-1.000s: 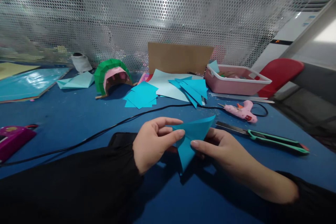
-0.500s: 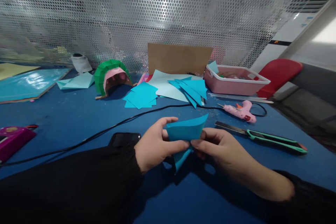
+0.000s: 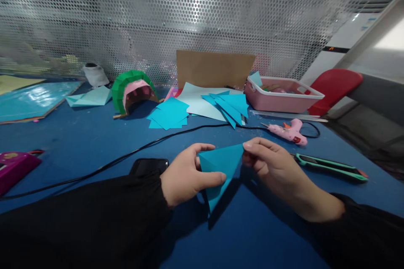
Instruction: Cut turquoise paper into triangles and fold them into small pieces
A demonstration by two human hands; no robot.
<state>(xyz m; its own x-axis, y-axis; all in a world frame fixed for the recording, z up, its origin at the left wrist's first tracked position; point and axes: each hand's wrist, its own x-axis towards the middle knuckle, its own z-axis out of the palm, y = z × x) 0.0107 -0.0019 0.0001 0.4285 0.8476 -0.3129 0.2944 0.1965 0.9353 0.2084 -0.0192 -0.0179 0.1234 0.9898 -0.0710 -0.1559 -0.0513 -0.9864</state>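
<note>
Holding the blue paper [image 3: 220, 160] below frame centre, I have the left hand [image 3: 184, 175] clamped, fingers on its left side, the right hand [image 3: 274, 160] pinching its upper-right corner; its long edge slants down-left.

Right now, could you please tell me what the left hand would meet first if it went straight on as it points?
Apart from the blue paper it holds, the left hand would probably meet the right hand first, though depth is unclear.

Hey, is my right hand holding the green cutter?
No, your right hand pinches a corner of the blue paper, while the green cutter lies on the table.
</note>
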